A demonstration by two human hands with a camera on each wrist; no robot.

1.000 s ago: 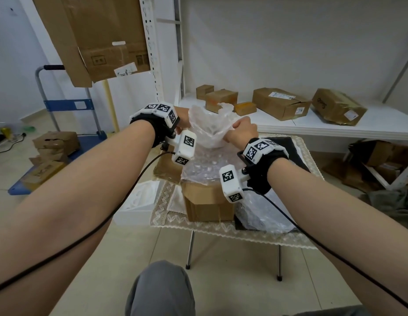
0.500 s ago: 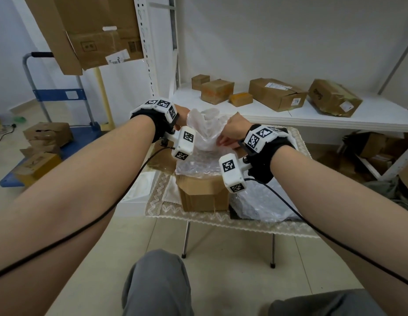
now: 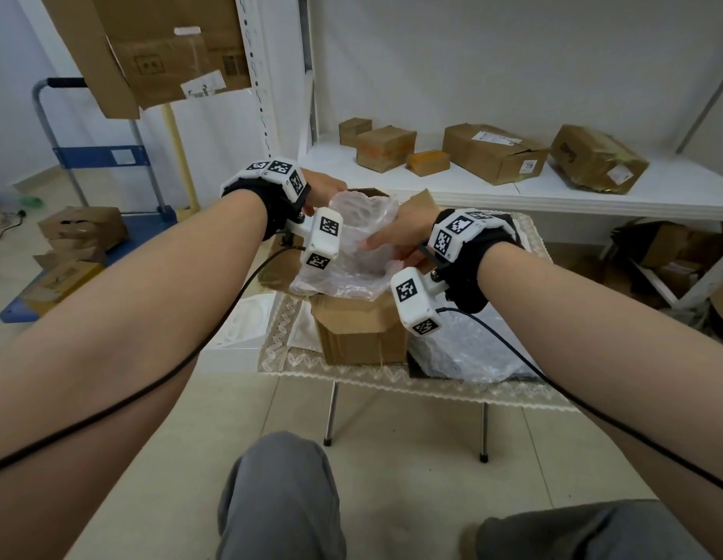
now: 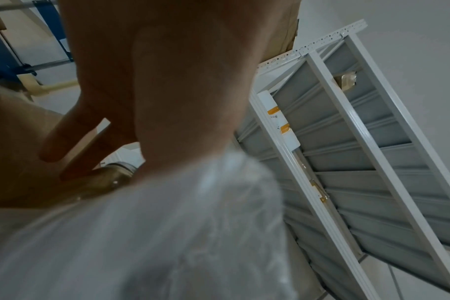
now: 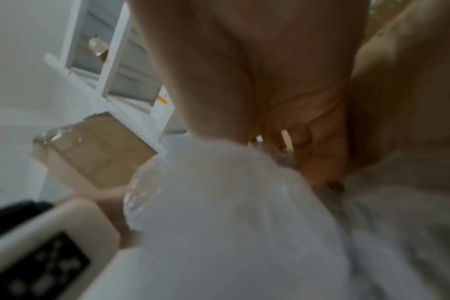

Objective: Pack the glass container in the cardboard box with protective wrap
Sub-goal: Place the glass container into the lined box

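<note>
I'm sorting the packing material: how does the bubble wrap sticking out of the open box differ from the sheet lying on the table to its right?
The bubble wrap in the box is bunched and stands up out of the cardboard box; the loose sheet lies low on the table. The left hand and right hand are on the wrap in the box; nothing touches the loose sheet. Both are clear, crinkled plastic.

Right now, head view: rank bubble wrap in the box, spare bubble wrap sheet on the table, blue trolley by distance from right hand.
1. bubble wrap, under the right hand.
2. spare bubble wrap sheet, on the table's right.
3. blue trolley, far left.
</note>
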